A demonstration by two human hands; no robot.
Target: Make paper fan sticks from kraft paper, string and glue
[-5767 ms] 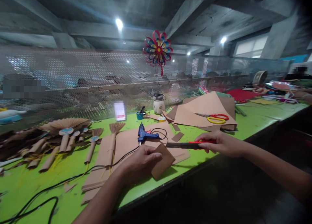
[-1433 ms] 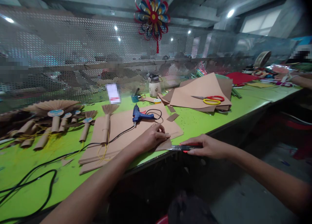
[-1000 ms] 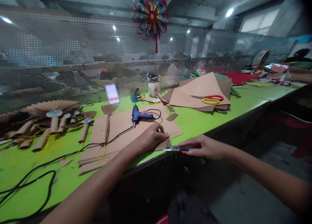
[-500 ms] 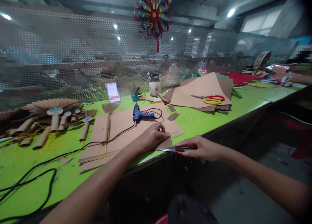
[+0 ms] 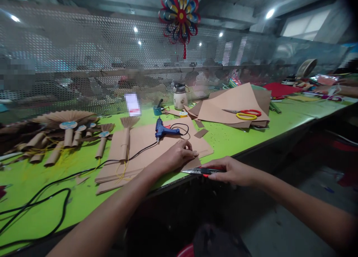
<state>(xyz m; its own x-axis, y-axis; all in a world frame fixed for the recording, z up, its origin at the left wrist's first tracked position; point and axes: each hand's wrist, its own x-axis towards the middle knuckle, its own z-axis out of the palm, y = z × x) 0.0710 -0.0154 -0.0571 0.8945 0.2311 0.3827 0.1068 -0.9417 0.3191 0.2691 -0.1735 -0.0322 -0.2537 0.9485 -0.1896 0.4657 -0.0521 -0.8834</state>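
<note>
My left hand [image 5: 180, 152] has its fingers bent and pressed together on a small piece of brown paper [image 5: 191, 163] at the table's front edge. A utility knife [image 5: 203, 171] with a black and red handle is in the grip of my right hand [image 5: 231, 170]. Its blade points left and lies along the paper's near edge; whether it is in a fold I cannot tell. Beneath and beyond my left hand spreads a stack of brown paper sheets [image 5: 147, 152]. On that stack rest a blue glue gun [image 5: 166, 130] and a rolled paper handle with a pleated top [image 5: 125, 141].
Paper fans [image 5: 68, 128] with tube handles and yellow strings are heaped on the left. A black cord [image 5: 67, 208] loops across the green table [image 5: 30, 192]. Scissors [image 5: 246, 114] lie on more brown paper at right, near a bottle [image 5: 180, 98]. Another person's arm shows far right.
The view has swung slightly, so the table's things sit a little farther right. Against the table, the knife and my right hand have shifted slightly left. My left hand keeps its hold on the paper.
</note>
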